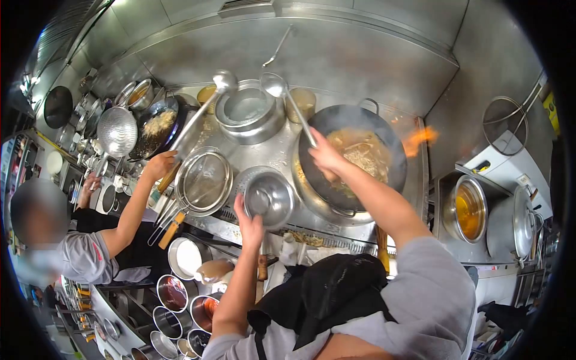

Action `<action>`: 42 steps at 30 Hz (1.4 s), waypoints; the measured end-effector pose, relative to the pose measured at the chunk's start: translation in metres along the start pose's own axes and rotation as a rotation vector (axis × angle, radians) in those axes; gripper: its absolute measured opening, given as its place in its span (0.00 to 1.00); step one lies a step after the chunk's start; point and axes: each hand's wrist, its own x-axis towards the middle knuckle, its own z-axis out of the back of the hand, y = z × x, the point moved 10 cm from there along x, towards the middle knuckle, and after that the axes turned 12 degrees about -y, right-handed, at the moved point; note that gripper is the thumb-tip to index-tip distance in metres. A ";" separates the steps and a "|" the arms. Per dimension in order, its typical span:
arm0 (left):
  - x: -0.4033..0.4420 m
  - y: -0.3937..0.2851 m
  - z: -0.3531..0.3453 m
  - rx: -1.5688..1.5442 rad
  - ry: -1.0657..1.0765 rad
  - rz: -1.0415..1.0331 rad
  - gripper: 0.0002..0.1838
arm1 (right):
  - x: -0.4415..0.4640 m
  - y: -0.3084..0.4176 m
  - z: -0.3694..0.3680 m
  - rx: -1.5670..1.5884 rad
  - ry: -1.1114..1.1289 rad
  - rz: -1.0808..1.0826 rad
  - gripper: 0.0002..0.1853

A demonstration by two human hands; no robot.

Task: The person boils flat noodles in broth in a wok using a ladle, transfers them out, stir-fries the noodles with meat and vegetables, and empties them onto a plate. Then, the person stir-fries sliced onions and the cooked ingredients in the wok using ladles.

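Observation:
My right hand (327, 157) is wrapped around the handle of a steel ladle (274, 86), its bowl raised toward the back wall. Beneath that hand and forearm, a large black wok (321, 180) holds steaming noodle-like food (365, 161) in broth. My left hand (247, 223) grips a shiny metal bowl (270, 197) by its near left rim; no food shows inside. Behind the bowl, a wide steel pot (251, 117) contains cloudy liquid.
Flames (420, 141) flare at the wok's right. At left, a co-worker's hand (161, 165) holds another ladle (225, 81) near a second wok (157, 127). Strainers (204, 181) lie between us. Sauce containers (173, 293) stand lower left; a pot of amber liquid (467, 210) sits right.

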 end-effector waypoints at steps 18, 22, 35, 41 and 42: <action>-0.001 0.052 0.027 -0.229 -0.072 0.338 0.15 | 0.105 0.039 -0.171 1.423 0.290 -0.625 0.06; 0.031 0.068 -0.026 -0.268 -0.102 0.465 0.13 | 0.059 0.053 -0.126 1.537 0.518 -0.728 0.05; 0.072 0.023 -0.256 -0.317 0.227 0.858 0.14 | -0.199 0.065 0.142 0.813 0.277 -0.505 0.29; 0.031 -0.067 -0.288 0.622 0.352 0.392 0.19 | -0.263 -0.009 0.257 0.082 0.146 -0.170 0.41; 0.025 -0.067 -0.294 0.629 0.347 0.393 0.19 | -0.275 -0.023 0.269 0.088 0.152 -0.169 0.41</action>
